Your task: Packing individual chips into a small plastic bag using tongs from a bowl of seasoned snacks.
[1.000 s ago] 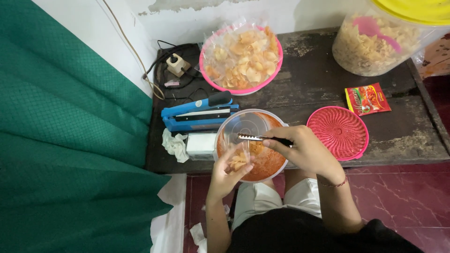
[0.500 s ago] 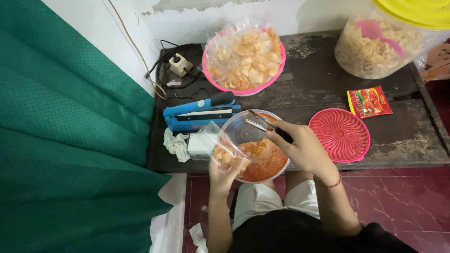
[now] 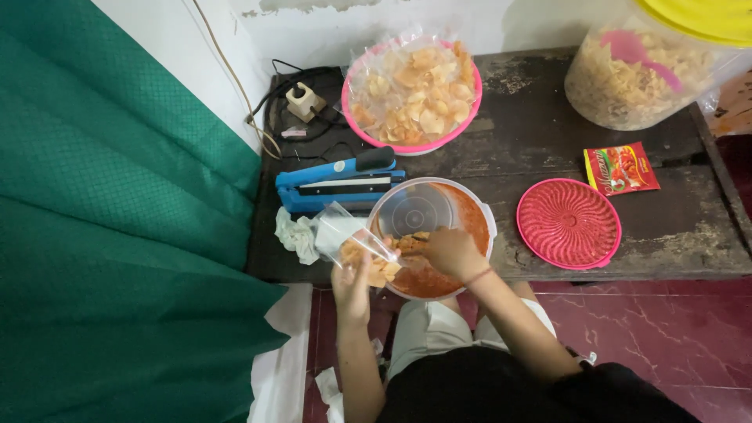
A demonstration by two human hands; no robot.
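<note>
Now the left hand (image 3: 350, 283) is holding a clear bag (image 3: 345, 239) at the near-left rim of the bowl (image 3: 470, 215), its fingers closed round the bag's lower end. Some chips (image 3: 374, 262) are already sitting in the bag, though it looks only partly filled. The right hand (image 3: 448, 251) is reaching into the bowl, fingers curled over a clump of orange chips beside the bag's mouth; whether it is gripping a utensil, I cannot tell. Plenty of seasoned chips are remaining in the bowl, so the bagging seems early to midway. The bag is lying tilted, its long axis running from upper left to lower right, mouth pointing towards the bowl. A blue sealer (image 3: 338, 184) is waiting on the desk (image 3: 548, 149) just behind, untouched, so sealing seems not yet done.
</note>
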